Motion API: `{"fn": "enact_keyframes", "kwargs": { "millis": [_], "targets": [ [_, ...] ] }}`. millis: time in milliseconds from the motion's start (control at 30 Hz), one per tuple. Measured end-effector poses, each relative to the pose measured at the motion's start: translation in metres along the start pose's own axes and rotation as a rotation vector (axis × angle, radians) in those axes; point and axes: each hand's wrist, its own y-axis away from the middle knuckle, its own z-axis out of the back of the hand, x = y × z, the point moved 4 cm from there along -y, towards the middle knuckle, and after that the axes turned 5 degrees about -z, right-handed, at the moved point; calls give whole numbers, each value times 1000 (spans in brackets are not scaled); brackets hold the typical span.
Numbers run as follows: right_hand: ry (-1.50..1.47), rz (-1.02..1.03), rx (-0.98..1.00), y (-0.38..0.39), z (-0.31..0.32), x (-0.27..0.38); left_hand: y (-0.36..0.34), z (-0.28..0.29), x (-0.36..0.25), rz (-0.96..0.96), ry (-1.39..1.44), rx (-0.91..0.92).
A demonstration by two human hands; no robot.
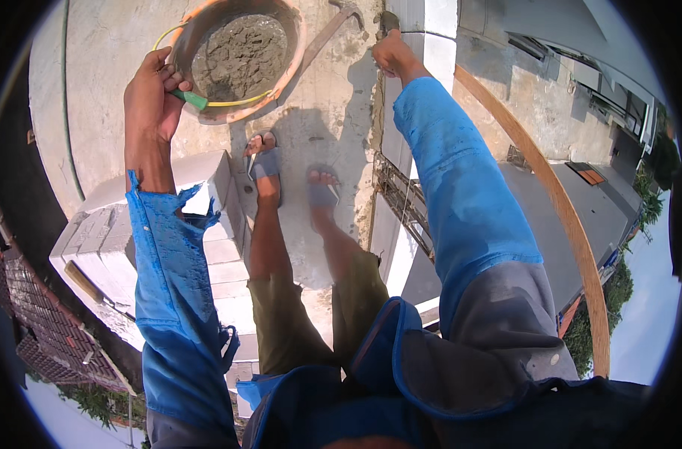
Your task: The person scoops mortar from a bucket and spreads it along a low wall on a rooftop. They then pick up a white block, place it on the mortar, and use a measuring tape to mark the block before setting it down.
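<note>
Concrete (350,84) lies between your left hand (152,101), curled around a bucket's (240,114) green handle (191,99), and right hand (395,56), clutching a trowel (388,24).

The orange bucket (296,46) looks like plastic, dulled by smears; the grey mortar (240,58) inside is coarse and lumpy. The green grip (191,99) appears to be smooth plastic. The left sleeve (175,277) is matt blue cloth, frayed at the cuff. White blocks (105,236) at left look chalky; the long strip (554,191) at right is wood.
</note>
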Motion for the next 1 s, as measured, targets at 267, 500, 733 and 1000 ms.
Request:
{"fn": "enact_keyframes", "kwargs": {
  "millis": [267, 500, 733, 1000],
  "targets": [
    [288, -157, 56, 104, -104, -153, 38, 68, 31, 180, -131, -149],
    [194, -495, 186, 204, -165, -188, 130, 119, 58, 289, -305, -97],
    [118, -543, 171, 227, -176, -188, 188, 141, 58, 505, -692, 190],
    [-672, -403, -73, 255, -201, -184, 262, 72, 33, 441, -1257, 870]
  ]
}}
